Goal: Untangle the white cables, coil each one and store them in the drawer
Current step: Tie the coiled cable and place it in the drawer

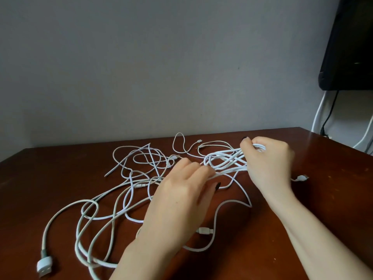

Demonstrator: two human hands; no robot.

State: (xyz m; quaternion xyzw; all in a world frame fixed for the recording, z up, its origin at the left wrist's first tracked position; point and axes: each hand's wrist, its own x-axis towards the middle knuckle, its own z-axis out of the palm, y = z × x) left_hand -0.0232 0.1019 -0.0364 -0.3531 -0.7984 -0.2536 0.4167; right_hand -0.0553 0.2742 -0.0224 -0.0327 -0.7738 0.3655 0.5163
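Since the right grip (268, 160) is clamped round a half-made coil (224, 161) at the far side of the counter (323, 178), loops lying leftward, its free strand (217, 174) runs to the nearer left grip (187, 190), which pinches it. Remaining white cables (131, 178) sprawl left. Open room to the right. Drawer not visible.

Worktop (327, 178): the centre and left front are obstructed by loose loops of white cables (121, 199). Bare surface is noted along the right edge and at the far left corner. Rearward passage is closed by the wall (141, 67). 1 dark object (351, 47) hangs high at far right.
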